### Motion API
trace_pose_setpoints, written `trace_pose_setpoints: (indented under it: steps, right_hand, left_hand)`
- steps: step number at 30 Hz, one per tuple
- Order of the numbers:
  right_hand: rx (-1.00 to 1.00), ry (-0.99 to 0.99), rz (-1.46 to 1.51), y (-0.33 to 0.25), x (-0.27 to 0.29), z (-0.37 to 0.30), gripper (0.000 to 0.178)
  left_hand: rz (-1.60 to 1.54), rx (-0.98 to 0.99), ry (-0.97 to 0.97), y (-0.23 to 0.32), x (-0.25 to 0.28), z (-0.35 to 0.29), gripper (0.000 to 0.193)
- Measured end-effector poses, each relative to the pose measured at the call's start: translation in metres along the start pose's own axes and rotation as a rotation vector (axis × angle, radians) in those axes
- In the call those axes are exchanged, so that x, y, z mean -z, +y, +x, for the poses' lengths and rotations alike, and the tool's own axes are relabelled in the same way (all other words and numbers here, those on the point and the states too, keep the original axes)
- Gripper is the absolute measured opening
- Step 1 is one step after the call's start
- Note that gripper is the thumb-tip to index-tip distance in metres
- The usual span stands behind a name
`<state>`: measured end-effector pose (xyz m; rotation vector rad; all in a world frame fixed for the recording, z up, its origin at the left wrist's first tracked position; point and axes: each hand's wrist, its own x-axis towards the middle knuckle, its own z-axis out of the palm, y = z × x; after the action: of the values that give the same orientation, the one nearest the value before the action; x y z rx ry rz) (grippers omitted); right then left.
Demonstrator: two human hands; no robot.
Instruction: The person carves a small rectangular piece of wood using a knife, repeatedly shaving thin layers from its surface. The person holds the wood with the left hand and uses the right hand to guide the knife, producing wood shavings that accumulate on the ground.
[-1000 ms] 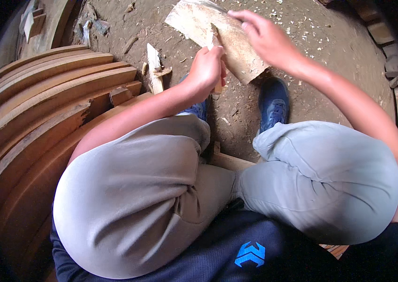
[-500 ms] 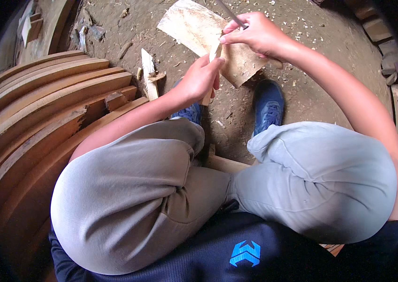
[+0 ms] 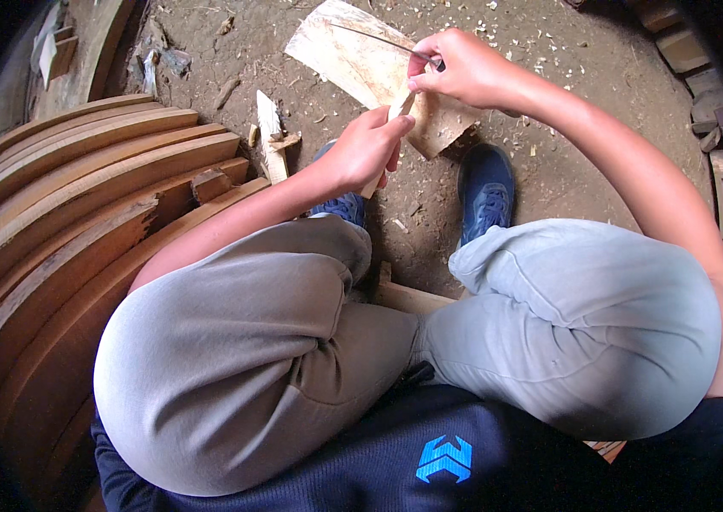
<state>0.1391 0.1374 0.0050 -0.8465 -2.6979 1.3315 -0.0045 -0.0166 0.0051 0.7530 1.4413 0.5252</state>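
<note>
My left hand (image 3: 366, 151) is closed around a narrow, pale stick of wood (image 3: 401, 103). Its upper end rises past my thumb toward the other hand, and its lower end shows beneath my fingers. My right hand (image 3: 464, 70) grips a knife whose long, thin, dark blade (image 3: 370, 35) points to the upper left, seen nearly edge-on; the handle is mostly hidden in my fist. My right fingertips are close to the stick's upper end; whether they touch it I cannot tell. Under both hands lies a flat, light-coloured board (image 3: 340, 61) on the ground.
Long planks (image 3: 80, 162) are stacked at my left. A splintered wood scrap (image 3: 271, 128) lies beside them. Shavings dot the dirt floor (image 3: 566, 145). My blue shoes (image 3: 488, 192) stand near the board. More wood pieces (image 3: 703, 94) line the right edge.
The knife has turned in my right hand, its blade swinging from pointing up and away to lying across toward the left. My left hand and the stick have shifted slightly right.
</note>
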Motion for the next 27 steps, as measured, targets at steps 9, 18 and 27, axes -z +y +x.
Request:
trace_pose_setpoints:
  steps: [9,18,27]
  right_hand:
    - [0.101,-0.009,-0.074,0.008,-0.001,-0.003,0.020]
    - [-0.305,-0.511,0.280,0.006,0.021,-0.015,0.019]
    - [-0.292,-0.739,0.766,0.000,0.030,-0.025,0.020]
  left_hand:
    - [-0.038,-0.033,-0.114,-0.001,0.003,0.006,0.037]
    - [0.003,0.070,-0.530,0.001,0.029,0.010,0.036]
    - [-0.348,0.244,-0.879,0.008,0.046,-0.001,0.029]
